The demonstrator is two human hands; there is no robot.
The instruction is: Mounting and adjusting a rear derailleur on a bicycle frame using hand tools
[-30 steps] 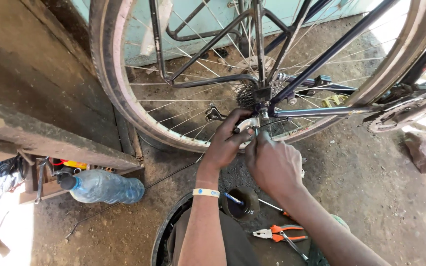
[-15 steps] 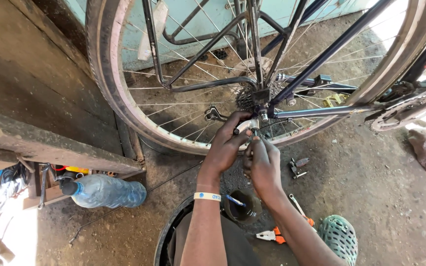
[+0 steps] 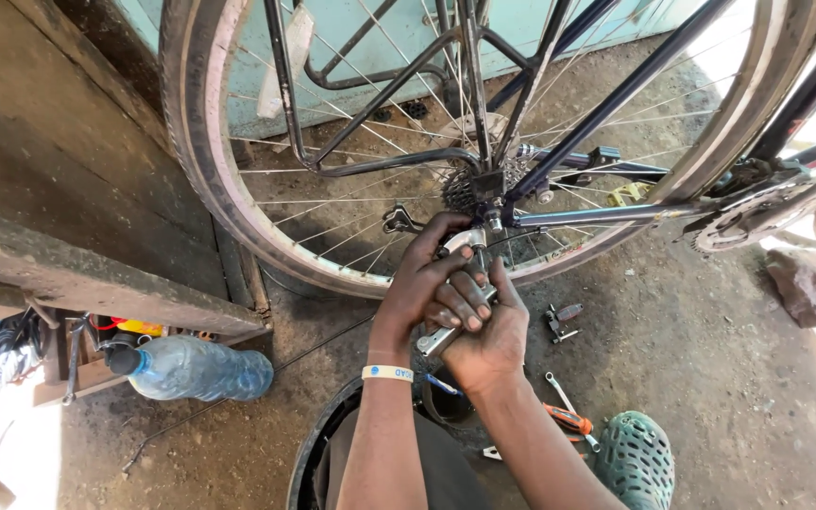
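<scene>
A bicycle stands upside up in front of me, its rear wheel with spokes, sprocket cluster and dark frame tubes filling the upper view. My left hand and my right hand are clasped together just below the rear axle. Both grip a silver metal tool, a wrench-like bar whose upper end reaches the axle nut. A light wristband circles my left wrist.
A plastic water bottle lies on the dirt floor at left, beside a wooden bench. Orange-handled pliers, a small spanner, a green perforated shoe and a rock lie around. A dark tyre curves under my arms.
My hands have closed together around the silver tool and dropped slightly below the axle. The view has shifted, and the pliers now lie behind my right forearm.
</scene>
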